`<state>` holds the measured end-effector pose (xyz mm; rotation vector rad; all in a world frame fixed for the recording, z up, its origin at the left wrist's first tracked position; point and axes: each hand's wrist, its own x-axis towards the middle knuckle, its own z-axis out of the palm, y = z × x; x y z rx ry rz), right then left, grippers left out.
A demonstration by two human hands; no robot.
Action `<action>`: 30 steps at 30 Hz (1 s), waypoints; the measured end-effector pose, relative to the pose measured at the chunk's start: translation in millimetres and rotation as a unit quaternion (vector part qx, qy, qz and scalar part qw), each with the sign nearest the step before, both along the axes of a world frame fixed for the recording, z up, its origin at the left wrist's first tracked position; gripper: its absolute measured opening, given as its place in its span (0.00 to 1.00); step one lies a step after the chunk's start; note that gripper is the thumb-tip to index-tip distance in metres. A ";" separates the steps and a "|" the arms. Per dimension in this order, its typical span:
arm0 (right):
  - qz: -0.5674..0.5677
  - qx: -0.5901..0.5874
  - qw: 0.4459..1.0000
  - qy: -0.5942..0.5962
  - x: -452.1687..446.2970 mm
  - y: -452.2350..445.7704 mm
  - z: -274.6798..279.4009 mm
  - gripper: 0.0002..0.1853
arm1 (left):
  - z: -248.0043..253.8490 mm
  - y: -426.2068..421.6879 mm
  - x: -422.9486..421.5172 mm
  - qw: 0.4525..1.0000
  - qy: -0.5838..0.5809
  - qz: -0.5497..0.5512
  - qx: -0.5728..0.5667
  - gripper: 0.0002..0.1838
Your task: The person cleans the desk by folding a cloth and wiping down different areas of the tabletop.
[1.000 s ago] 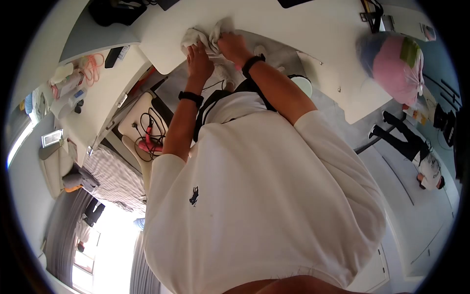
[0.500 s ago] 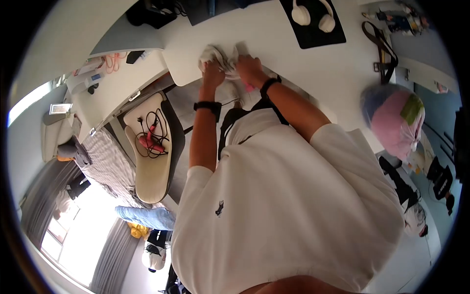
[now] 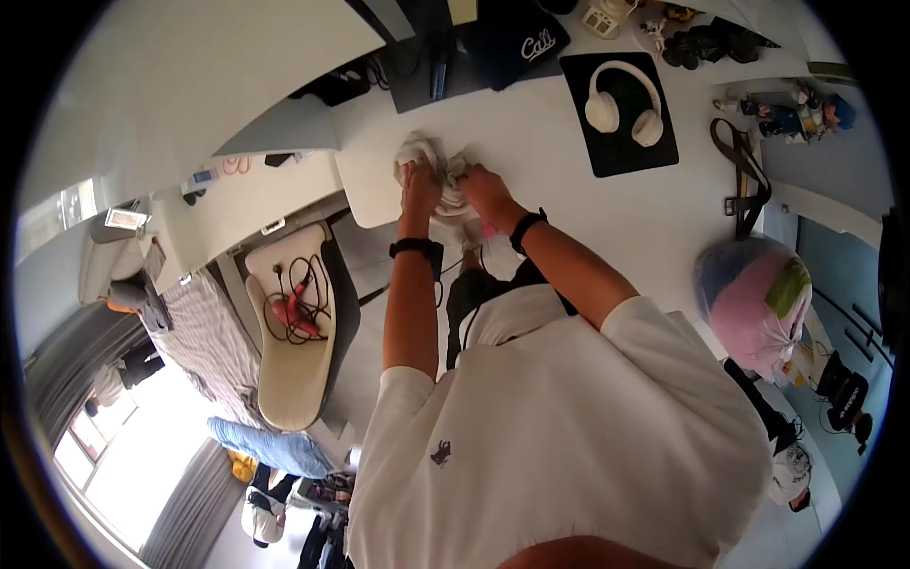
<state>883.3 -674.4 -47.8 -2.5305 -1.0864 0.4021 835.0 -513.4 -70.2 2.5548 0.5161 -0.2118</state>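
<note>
A crumpled whitish cloth is bunched at the near edge of the white desk. My left hand grips its left part, with the fingers closed into the folds. Close beside it, my right hand is closed on the cloth's right part. Some of the fabric hangs between the two hands. A dark band sits on each wrist. Something small and pink shows just below my right hand, too small to make out.
White headphones lie on a black mat. A dark cap is at the back. To the right are a belt and a stuffed plastic bag. A chair at left holds a red corded dryer. Two other people are farther off.
The view has tilted up, bringing the headphones, mat and cap into view. Both hands keep hold of the cloth, which now looks more bunched together.
</note>
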 end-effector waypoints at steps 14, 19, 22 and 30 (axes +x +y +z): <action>-0.001 0.062 0.998 0.033 -7.0 0.3 11.5 0.02 | -26.5 -16.1 -35.3 0.996 0.033 -0.055 0.068 0.41; -0.006 -0.035 0.997 0.062 9.3 23.9 19.2 0.04 | -23.8 -7.2 -20.4 0.992 0.051 -0.095 0.065 0.42; -0.039 0.031 0.998 0.027 13.5 31.4 20.5 0.02 | 1.3 -3.2 0.0 0.995 0.087 -0.034 0.042 0.39; -0.056 0.005 0.995 0.086 -11.2 10.5 17.5 0.05 | -20.0 -6.4 -25.2 0.988 0.020 -0.120 0.095 0.41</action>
